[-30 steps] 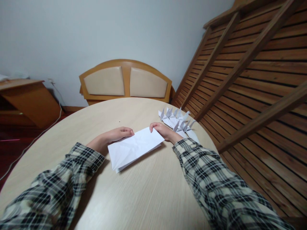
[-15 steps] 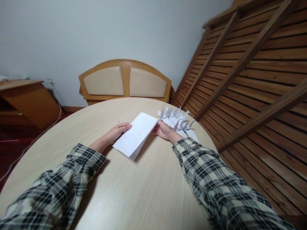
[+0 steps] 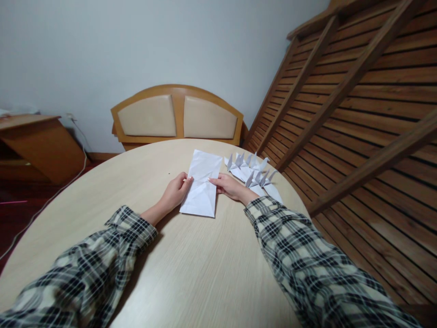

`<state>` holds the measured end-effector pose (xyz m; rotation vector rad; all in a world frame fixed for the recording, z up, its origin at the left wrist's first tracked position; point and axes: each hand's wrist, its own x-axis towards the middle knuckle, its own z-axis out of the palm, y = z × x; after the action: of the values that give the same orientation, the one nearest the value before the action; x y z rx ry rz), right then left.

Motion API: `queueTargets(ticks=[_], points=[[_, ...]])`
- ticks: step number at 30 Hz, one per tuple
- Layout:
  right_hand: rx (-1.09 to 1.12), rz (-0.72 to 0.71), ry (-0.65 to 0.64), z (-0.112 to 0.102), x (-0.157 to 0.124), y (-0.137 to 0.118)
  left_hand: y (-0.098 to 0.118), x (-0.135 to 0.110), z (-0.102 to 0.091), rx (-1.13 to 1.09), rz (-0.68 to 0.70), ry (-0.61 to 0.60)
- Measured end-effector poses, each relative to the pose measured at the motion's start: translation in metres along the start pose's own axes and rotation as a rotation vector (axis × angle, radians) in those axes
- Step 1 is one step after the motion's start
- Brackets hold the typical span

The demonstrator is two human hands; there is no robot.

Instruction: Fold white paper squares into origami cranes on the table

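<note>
A folded white sheet of paper [image 3: 202,184] lies flat on the round wooden table [image 3: 191,269], its long side pointing away from me. My left hand [image 3: 175,192] grips its left edge, fingers curled on the paper. My right hand [image 3: 227,186] rests on the right edge, with fingertips pressing on the sheet's middle. Both arms wear plaid sleeves.
Several folded white paper cranes [image 3: 251,172] sit on the table just right of my right hand. A wooden chair [image 3: 177,117] stands behind the table. A slatted wooden frame [image 3: 351,100] leans at the right. A low cabinet [image 3: 37,143] and a white cable are at the left.
The folded paper has been turned from lying crosswise to pointing away from me and laid flat. Both hands moved with it toward the table's middle.
</note>
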<state>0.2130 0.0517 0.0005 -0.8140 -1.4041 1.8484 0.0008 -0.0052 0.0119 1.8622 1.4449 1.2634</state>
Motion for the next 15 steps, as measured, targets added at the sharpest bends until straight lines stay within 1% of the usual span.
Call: queueTargets(ticks=[3, 7, 9, 12, 13, 15], points=[[0.000, 0.006, 0.012, -0.0002, 0.0000, 0.0002, 0.0006, -0.0006, 0.0011, 0.016, 0.006, 0.024], [0.013, -0.001, 0.028, -0.0010, 0.0005, 0.0009, -0.0006, -0.0007, 0.0010, -0.105, -0.027, 0.004], [0.017, -0.005, 0.047, -0.0013, 0.0008, 0.0010, -0.0009, -0.0010, 0.0013, -0.209, -0.077, -0.065], [0.013, -0.012, 0.062, -0.0014, 0.0007, 0.0003, -0.0018, -0.0014, 0.0024, -0.329, -0.161, -0.233], [0.012, -0.014, 0.066, -0.0013, 0.0004, -0.0001, -0.0024, -0.0015, 0.0029, -0.350, -0.180, -0.271], [0.015, -0.020, 0.077, -0.0009, -0.0001, -0.0007, -0.0039, -0.0015, 0.0038, -0.365, -0.200, -0.299]])
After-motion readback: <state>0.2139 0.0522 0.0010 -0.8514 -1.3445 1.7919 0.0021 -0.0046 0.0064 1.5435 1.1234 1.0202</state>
